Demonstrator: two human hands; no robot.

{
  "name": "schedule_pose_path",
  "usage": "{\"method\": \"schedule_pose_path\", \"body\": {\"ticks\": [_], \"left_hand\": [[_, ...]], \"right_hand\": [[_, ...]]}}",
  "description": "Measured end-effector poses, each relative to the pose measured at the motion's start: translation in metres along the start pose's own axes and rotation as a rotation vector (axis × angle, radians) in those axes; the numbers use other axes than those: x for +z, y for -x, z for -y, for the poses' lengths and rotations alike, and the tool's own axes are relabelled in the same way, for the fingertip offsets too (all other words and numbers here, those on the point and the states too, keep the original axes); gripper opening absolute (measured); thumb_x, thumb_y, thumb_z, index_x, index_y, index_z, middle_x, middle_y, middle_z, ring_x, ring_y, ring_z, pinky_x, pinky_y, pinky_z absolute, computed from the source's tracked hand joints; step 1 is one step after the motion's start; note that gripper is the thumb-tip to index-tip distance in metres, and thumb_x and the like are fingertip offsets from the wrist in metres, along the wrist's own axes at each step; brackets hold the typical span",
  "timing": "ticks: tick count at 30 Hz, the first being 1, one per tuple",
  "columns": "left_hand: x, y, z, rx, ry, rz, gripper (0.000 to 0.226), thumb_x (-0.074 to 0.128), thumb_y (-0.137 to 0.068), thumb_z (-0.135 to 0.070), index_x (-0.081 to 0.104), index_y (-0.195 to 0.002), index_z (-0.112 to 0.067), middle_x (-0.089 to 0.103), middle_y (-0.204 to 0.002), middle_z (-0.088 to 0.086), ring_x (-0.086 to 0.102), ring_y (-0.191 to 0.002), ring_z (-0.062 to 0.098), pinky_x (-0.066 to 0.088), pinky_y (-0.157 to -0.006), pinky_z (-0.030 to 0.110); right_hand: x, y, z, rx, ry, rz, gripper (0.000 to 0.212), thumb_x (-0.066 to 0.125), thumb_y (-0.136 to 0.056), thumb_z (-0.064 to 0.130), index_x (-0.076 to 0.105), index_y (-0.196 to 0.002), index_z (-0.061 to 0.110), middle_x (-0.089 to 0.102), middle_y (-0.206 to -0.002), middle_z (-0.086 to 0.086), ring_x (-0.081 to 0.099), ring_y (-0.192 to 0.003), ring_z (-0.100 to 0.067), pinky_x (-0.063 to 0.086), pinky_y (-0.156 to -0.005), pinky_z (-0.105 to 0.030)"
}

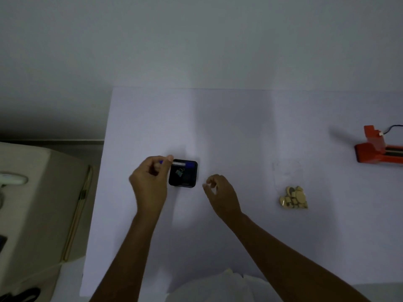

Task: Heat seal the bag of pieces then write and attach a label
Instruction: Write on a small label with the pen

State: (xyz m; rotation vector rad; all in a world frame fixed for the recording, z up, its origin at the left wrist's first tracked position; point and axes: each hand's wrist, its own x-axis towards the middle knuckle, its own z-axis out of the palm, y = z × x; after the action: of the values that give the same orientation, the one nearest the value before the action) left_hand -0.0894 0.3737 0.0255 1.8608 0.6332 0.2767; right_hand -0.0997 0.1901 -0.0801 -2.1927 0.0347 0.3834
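Both hands work at the black tray (pixel 183 173): my left hand (pixel 150 182) pinches a blue pen (pixel 161 162) at its rim, my right hand (pixel 220 192) hovers loosely curled, holding nothing. The bag of pieces (pixel 293 198) waits well right, near the half-cropped orange heat sealer (pixel 375 152). Tray contents are unclear.

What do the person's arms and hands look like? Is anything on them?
Both arms are bare from the forearms down, with no sleeves showing. The left hand and right hand wear no gloves, and no rings, watch or bracelet show.
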Motion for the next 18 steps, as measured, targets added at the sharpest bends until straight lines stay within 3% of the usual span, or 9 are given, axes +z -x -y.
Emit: {"method": "schedule_pose_path", "body": {"ticks": [3, 5, 7, 9, 14, 18], "left_hand": [[-0.008, -0.007, 0.009, 0.114, -0.091, 0.046, 0.013, 0.072, -0.084, -0.024, 0.07, -0.081, -0.012, 0.064, -0.067, 0.006, 0.058, -0.061, 0.016, 0.049, -0.06, 0.015], [-0.005, -0.007, 0.017, 0.206, -0.175, 0.1, 0.01, 0.073, -0.084, -0.021, 0.071, -0.082, -0.012, 0.065, -0.068, 0.002, 0.059, -0.062, 0.014, 0.049, -0.06, 0.015], [0.002, -0.006, 0.026, 0.27, -0.244, 0.15, 0.007, 0.072, -0.084, -0.018, 0.071, -0.083, -0.011, 0.066, -0.071, 0.0, 0.059, -0.062, 0.01, 0.047, -0.062, 0.01], [0.01, -0.004, 0.037, 0.292, -0.298, 0.179, 0.009, 0.072, -0.085, -0.018, 0.072, -0.085, -0.01, 0.066, -0.073, 0.001, 0.058, -0.063, 0.009, 0.045, -0.064, 0.009], [0.024, 0.003, 0.058, 0.238, -0.424, 0.216, 0.013, 0.069, -0.087, -0.024, 0.071, -0.091, -0.012, 0.065, -0.076, 0.002, 0.06, -0.068, 0.014, 0.054, -0.064, 0.03], [0.028, 0.005, 0.062, 0.203, -0.495, 0.21, 0.015, 0.067, -0.088, -0.026, 0.069, -0.096, -0.013, 0.066, -0.081, 0.003, 0.061, -0.071, 0.016, 0.055, -0.065, 0.032]], "right_hand": [[0.004, 0.012, -0.026, 0.045, 0.171, 0.056, 0.027, 0.065, -0.091, 0.022, 0.058, -0.117, 0.018, 0.054, -0.115, 0.001, 0.048, -0.101, -0.008, 0.038, -0.071, -0.006], [0.006, 0.019, -0.035, 0.031, 0.23, 0.053, 0.037, 0.068, -0.088, 0.02, 0.056, -0.123, 0.016, 0.053, -0.123, -0.003, 0.046, -0.11, -0.013, 0.042, -0.081, -0.011], [0.007, 0.023, -0.039, 0.061, 0.271, 0.039, 0.043, 0.069, -0.087, 0.02, 0.054, -0.126, 0.016, 0.051, -0.126, -0.004, 0.046, -0.115, -0.018, 0.05, -0.087, -0.026], [0.006, 0.025, -0.042, 0.096, 0.299, 0.02, 0.045, 0.07, -0.086, 0.021, 0.053, -0.128, 0.016, 0.051, -0.127, -0.006, 0.045, -0.117, -0.021, 0.051, -0.09, -0.032], [0.003, 0.028, -0.049, 0.121, 0.275, -0.027, 0.041, 0.067, -0.089, 0.017, 0.053, -0.127, 0.015, 0.052, -0.127, -0.006, 0.048, -0.118, -0.02, 0.052, -0.088, -0.032], [0.002, 0.028, -0.054, 0.088, 0.3, -0.019, 0.037, 0.064, -0.09, 0.012, 0.056, -0.126, 0.013, 0.056, -0.125, -0.008, 0.052, -0.115, -0.022, 0.051, -0.088, -0.03]]}}
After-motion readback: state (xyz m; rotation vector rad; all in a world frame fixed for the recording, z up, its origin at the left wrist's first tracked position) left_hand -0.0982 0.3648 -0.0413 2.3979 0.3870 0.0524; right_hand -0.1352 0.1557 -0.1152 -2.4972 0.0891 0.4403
